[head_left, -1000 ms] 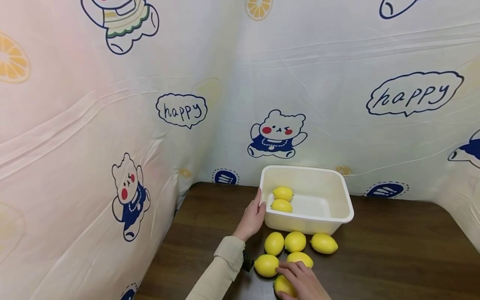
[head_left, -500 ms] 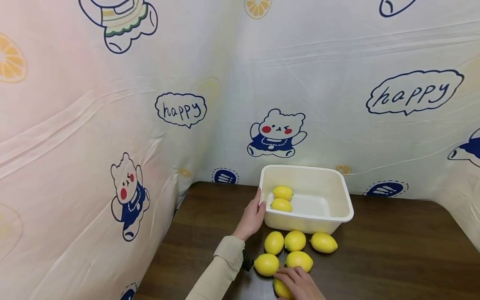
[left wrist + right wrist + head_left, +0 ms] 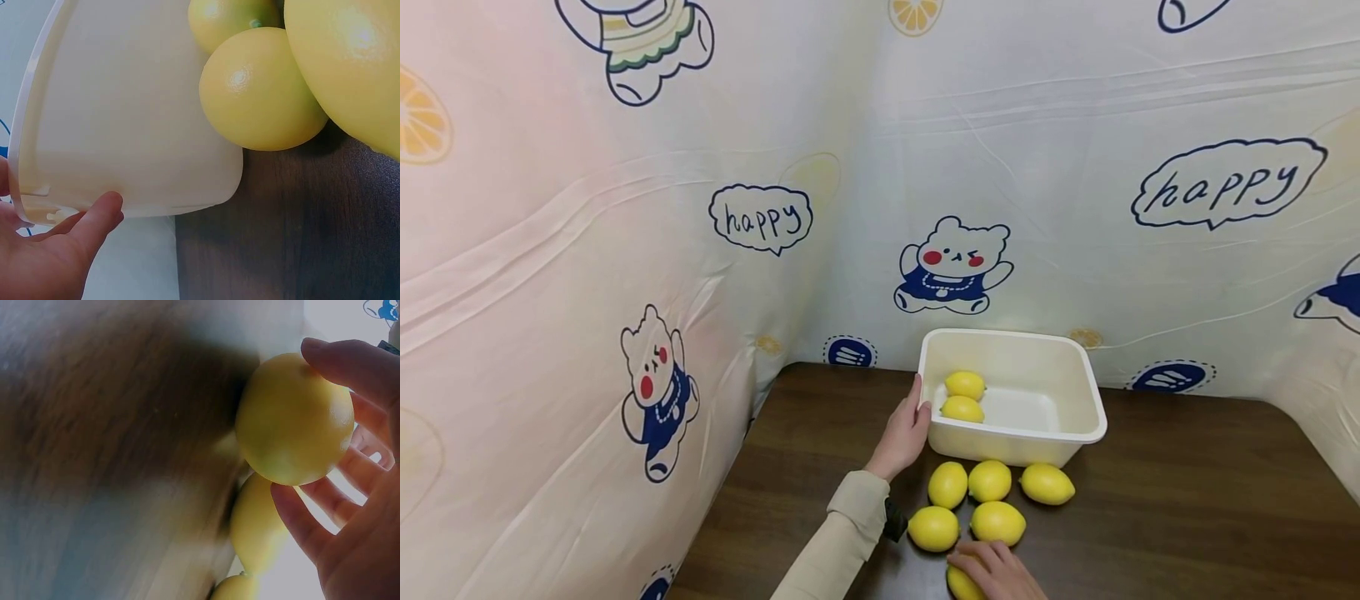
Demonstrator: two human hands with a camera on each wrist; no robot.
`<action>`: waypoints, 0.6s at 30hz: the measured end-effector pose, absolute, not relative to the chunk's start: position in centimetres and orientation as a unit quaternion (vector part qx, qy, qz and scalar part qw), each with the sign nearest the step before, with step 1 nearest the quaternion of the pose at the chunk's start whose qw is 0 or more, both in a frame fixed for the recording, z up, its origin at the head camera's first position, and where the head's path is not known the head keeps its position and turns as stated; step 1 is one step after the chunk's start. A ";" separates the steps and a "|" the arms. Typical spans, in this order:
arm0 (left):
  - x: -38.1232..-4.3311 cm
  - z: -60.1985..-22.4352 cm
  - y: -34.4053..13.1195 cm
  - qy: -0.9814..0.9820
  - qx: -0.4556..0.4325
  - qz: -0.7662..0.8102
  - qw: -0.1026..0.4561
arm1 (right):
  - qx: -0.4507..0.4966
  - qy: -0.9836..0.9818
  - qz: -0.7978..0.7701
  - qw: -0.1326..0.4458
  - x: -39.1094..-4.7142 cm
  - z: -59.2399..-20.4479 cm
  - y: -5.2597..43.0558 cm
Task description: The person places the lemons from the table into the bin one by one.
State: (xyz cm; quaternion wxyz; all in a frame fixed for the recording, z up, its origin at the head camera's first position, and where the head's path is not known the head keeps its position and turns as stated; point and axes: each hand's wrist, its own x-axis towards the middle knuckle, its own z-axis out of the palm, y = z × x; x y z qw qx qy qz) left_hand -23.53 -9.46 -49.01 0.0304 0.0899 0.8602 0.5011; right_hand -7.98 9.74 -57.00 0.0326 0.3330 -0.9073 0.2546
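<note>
A cream plastic bin (image 3: 1000,442) stands at the back of the table, with two lemons (image 3: 965,384) inside at its left end. My left hand (image 3: 901,437) rests against its left front corner, fingers fairly straight along the side and thumb (image 3: 100,219) touching the outer wall. Near the front, my right hand (image 3: 1003,573) holds a lemon (image 3: 964,583) between thumb and fingers; it seems to sit on the table. The right wrist view shows this lemon (image 3: 294,419) with the thumb on one side and fingertips on the other. Several loose lemons (image 3: 997,523) lie between it and the bin.
The dark wooden table (image 3: 1195,500) extends to both sides of the bin. Pale printed cloth (image 3: 1075,208) hangs behind the table and along its left side. In front of the bin, the nearest lemons (image 3: 990,481) form a loose row.
My right hand has shifted slightly left and down, settling its fingers round the nearest lemon. My left hand stays at the bin; the other lemons look unmoved.
</note>
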 end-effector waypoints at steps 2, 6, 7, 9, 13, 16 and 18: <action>-23.5 -49.0 -9.5 0.860 0.091 0.501 0.029 | 0.333 -0.908 0.252 0.031 -8.0 -57.0 9.8; -23.5 -49.1 -9.5 0.858 0.092 0.504 0.030 | 0.337 -0.909 0.246 0.026 -8.0 -57.1 10.0; -23.5 -49.1 -9.5 0.858 0.091 0.504 0.031 | 0.337 -0.908 0.247 0.022 -8.0 -57.1 10.0; -23.5 -49.1 -9.5 0.858 0.090 0.505 0.033 | 0.338 -0.908 0.248 0.014 -8.0 -57.1 10.0; -23.5 -49.1 -9.4 0.859 0.088 0.504 0.034 | 0.339 -0.906 0.252 0.009 -8.0 -57.2 10.1; -23.5 -49.1 -9.4 0.859 0.090 0.502 0.029 | 0.342 -0.905 0.251 0.025 -7.9 -57.4 10.1; -23.5 -49.1 -9.4 0.860 0.091 0.502 0.027 | 0.343 -0.904 0.252 0.033 -7.8 -57.5 10.1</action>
